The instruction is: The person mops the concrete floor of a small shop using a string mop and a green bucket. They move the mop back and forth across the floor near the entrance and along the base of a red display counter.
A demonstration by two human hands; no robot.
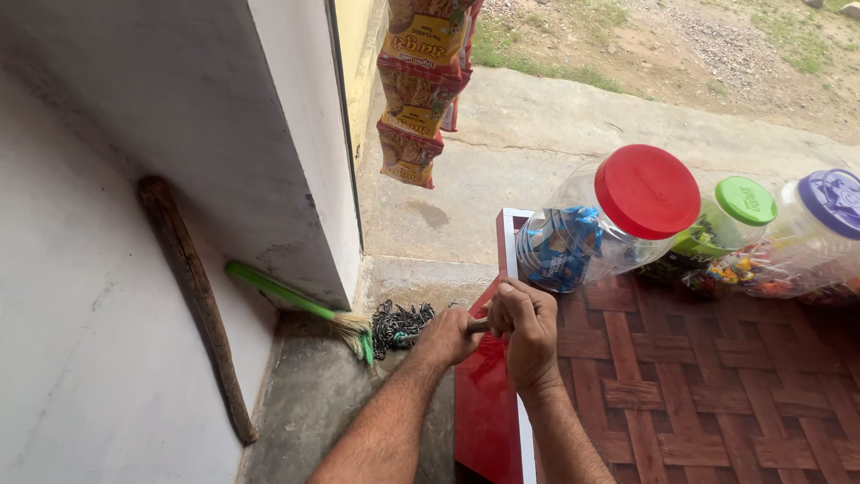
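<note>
A small dark object (477, 325) sits between the two hands at the near left edge of the desk (681, 394); only a short piece of it shows, and what it is cannot be told. The left hand (451, 335) is curled into a fist just off the desk's edge, gripping one end of the object. The right hand (524, 324) is also closed, its fingers (507, 296) folded down over the other end, knuckles up, resting over the desk's corner. The two hands touch or nearly touch around the object.

The desk has a brown woven-pattern top and a glossy red side panel (484, 403) with a white trim. Just beyond the right hand lies a clear plastic jar with a red lid (647, 191), tilted on its side and filled with blue-wrapped packets. To its right stand a jar with a green lid (745, 200) and a jar with a purple lid (831, 199), both holding coloured sweets.

On the floor to the left of the left hand lies a heap of dark chain (400, 324), touching the bristles of a broom with a green handle (296, 300). A wooden stick (199, 300) leans against the grey wall further left. A strip of orange snack packets (417, 90) hangs at the far doorway, with a concrete step and gravel ground beyond.
</note>
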